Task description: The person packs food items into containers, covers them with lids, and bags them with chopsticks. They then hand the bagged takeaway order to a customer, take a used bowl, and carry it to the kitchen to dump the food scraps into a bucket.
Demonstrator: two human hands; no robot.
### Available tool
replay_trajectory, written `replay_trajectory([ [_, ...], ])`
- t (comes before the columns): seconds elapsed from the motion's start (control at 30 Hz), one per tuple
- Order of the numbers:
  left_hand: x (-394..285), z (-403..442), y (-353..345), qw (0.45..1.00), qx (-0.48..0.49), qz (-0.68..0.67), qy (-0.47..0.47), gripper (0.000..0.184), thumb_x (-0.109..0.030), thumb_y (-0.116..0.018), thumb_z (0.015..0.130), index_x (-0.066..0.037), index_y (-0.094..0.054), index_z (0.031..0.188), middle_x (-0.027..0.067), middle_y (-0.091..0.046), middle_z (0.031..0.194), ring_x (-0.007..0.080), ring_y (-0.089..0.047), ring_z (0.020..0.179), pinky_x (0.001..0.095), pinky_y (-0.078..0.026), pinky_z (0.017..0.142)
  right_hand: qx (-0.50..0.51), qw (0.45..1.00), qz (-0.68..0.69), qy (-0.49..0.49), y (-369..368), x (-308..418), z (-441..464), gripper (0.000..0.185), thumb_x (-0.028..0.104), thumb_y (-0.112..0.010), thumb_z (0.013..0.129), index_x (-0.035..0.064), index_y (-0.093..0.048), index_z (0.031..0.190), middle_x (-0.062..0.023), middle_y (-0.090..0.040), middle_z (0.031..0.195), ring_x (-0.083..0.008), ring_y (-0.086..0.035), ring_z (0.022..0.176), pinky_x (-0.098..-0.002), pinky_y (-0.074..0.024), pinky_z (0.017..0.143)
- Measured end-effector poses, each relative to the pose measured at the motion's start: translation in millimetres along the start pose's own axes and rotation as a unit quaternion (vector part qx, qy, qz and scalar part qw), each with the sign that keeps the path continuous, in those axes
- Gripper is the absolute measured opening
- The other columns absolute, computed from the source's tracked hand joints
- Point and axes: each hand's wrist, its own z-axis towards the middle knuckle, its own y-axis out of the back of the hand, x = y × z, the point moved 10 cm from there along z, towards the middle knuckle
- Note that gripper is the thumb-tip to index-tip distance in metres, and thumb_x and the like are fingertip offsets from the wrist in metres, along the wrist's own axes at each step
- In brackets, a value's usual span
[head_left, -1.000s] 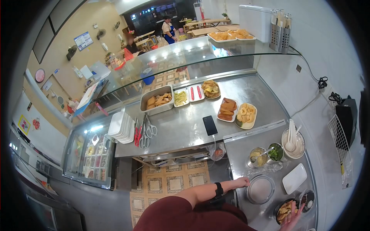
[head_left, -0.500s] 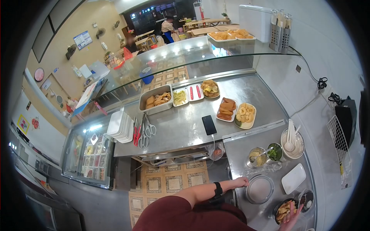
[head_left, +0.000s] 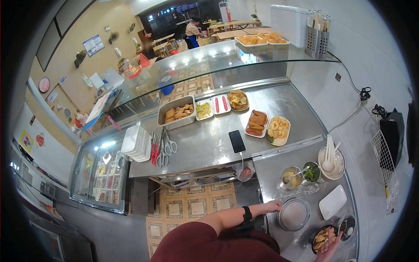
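Note:
My left hand (head_left: 273,206) is closed at the counter's edge, beside the left rim of a round pot (head_left: 293,215) with a pale, cloudy surface. Whether anything is in its fingers is hidden. My right hand (head_left: 331,249) reaches in at the lower right with its fingers stretched apart, at a black bowl (head_left: 312,240) of fried brown pieces (head_left: 324,239). The fingers touch or hover just over the pieces; I cannot tell which. Next to that bowl stands a round container with dark contents (head_left: 348,227). A white rectangular tray (head_left: 332,202) lies above it.
Chopped greens (head_left: 311,173) and a yellowish sauce (head_left: 291,178) sit in metal pots near a bowl of white spoons (head_left: 331,162). A phone (head_left: 236,142) on a cable, food trays (head_left: 278,131), scissors (head_left: 162,159) and stacked white trays (head_left: 136,144) line the counter. A glass shelf (head_left: 218,70) crosses behind.
My left hand stays in place, and my right hand has barely shifted over the bowl. In the background, a person by the tables has straightened and turned slightly.

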Motion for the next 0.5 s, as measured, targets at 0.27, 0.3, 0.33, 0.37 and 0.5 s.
replay_trajectory([
  [0.27,-2,-2,-1,1.0,0.0,-0.007,0.005,0.016,-0.022,-0.061,0.078,-0.009,-0.053,0.081,-0.0015,-0.049,0.066,0.007,-0.042,0.056,0.022,-0.035,0.049,-0.061,0.997,-0.045,-0.011,0,0,-6,0.052,0.042,-0.035,0.088,0.0039,-0.036,0.124,-0.0136,-0.05,0.119,-0.0038,-0.029,0.035,-0.0152,-0.0248,0.03],
  [0.3,-2,-2,-1,1.0,0.0,-0.007,0.006,0.016,-0.022,-0.061,0.078,-0.009,-0.053,0.081,-0.0015,-0.049,0.067,0.007,-0.042,0.056,0.022,-0.035,0.049,-0.064,0.997,-0.039,-0.009,1,0,-7,0.052,0.042,-0.035,0.088,0.0043,-0.036,0.124,-0.0132,-0.051,0.118,-0.0038,-0.029,0.035,-0.0151,-0.0247,0.03],
  [0.33,-2,-2,-1,1.0,0.0,-0.007,0.006,0.016,-0.022,-0.061,0.078,-0.009,-0.053,0.081,-0.0014,-0.049,0.067,0.007,-0.042,0.056,0.022,-0.035,0.049,-0.07,0.997,-0.04,-0.008,1,1,-7,0.052,0.042,-0.035,0.088,0.0046,-0.036,0.124,-0.013,-0.051,0.118,-0.0037,-0.029,0.035,-0.0149,-0.0246,0.03],
  [0.37,-1,-1,-1,1.0,0.0,-0.008,0.007,0.016,-0.022,-0.061,0.078,-0.009,-0.053,0.081,-0.0014,-0.049,0.067,0.007,-0.042,0.056,0.022,-0.036,0.049,-0.076,0.996,-0.041,-0.007,1,1,-7,0.052,0.042,-0.034,0.088,0.0048,-0.036,0.124,-0.0129,-0.051,0.118,-0.0036,-0.029,0.035,-0.0147,-0.0245,0.03],
  [0.5,2,2,-1,1.0,0.002,-0.003,0.009,0.015,-0.021,-0.062,0.078,-0.009,-0.054,0.081,-0.0014,-0.05,0.067,0.0074,-0.043,0.057,0.0218,-0.036,0.049,-0.099,0.994,-0.049,-0.006,0,2,-10,0.053,0.044,-0.033,0.088,0.006,-0.037,0.124,-0.0124,-0.05,0.119,-0.0029,-0.028,0.035,-0.0137,-0.0227,0.03],
])
